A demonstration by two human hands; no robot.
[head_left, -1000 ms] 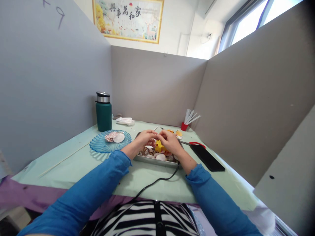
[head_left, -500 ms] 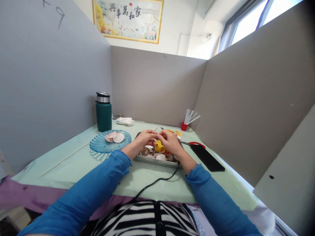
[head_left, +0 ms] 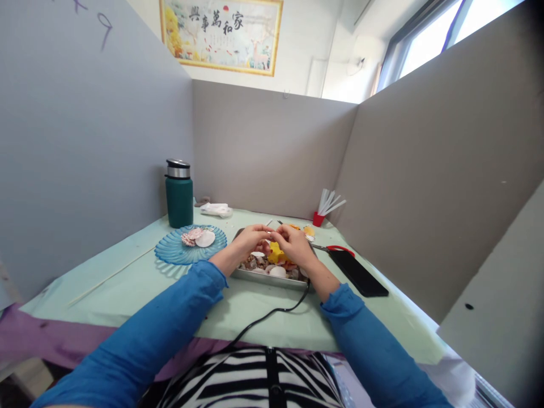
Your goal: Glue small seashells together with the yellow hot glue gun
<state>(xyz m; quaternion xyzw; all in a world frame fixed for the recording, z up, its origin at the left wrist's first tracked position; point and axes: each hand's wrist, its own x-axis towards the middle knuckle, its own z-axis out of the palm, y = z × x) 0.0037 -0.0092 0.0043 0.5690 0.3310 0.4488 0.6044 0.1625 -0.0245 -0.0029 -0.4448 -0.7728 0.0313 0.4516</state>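
My left hand [head_left: 251,240] and my right hand [head_left: 291,241] meet fingertip to fingertip above a metal tray [head_left: 267,278]. Both are closed in a pinch; whatever is between the fingers is too small or hidden to make out. Under them, the tray holds several shells, among them a white shell [head_left: 278,272], on brown gravel-like bits. A yellow piece [head_left: 277,253], bumpy in outline, shows below the right fingers. The tray's far part is hidden behind my hands.
A blue fluted plate [head_left: 165,249] with shells [head_left: 205,238] lies left, before a green bottle [head_left: 179,201]. To the right are a black phone [head_left: 359,273], red-handled scissors [head_left: 341,249] and a red cup [head_left: 318,219] of white sticks. A black cable [head_left: 272,311] crosses the front; grey partitions surround the table.
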